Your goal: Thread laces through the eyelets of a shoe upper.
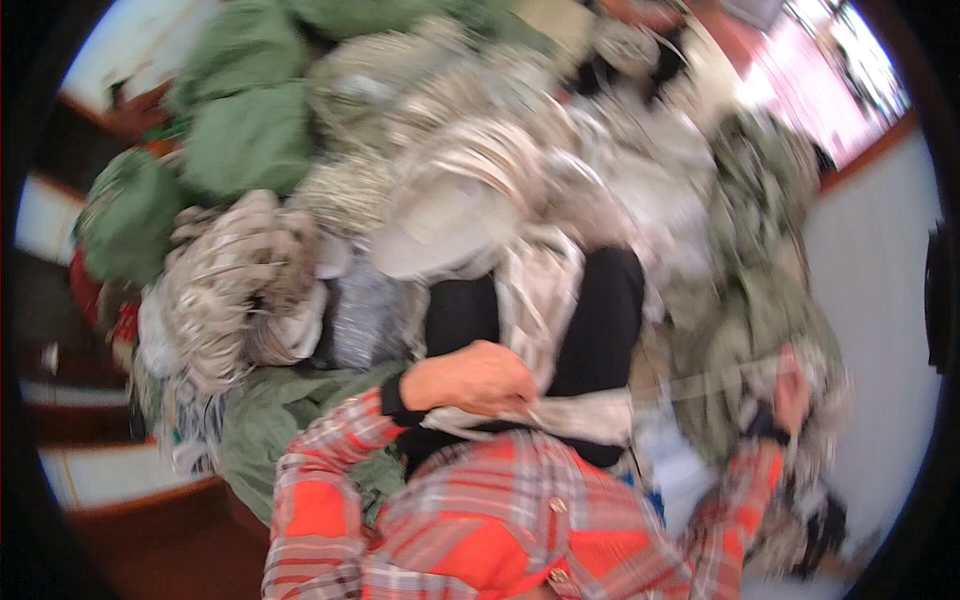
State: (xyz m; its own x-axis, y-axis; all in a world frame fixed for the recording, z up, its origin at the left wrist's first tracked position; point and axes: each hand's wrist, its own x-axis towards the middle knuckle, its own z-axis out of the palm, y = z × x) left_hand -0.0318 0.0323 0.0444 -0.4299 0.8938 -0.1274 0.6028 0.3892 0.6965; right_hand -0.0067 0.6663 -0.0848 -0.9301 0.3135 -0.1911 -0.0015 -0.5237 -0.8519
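Note:
My left hand is closed over my lap, its fingers curled on a cream fabric piece that lies across my thighs. Far out to the right, my right hand is raised and blurred, its fingers closed on a thin pale thread. That thread runs taut from the fabric by my left hand toward the right. Another cream strip of cloth hangs between my black-trousered knees. Just beyond my knees leans a stack of nested cream, cup-shaped fabric pieces.
Bundled beige pieces sit at the left, near green sacks. Clear plastic wrapping lies beside my left leg. An olive-green sack slumps at the right before a pale wall. A person's hand shows at the far edge.

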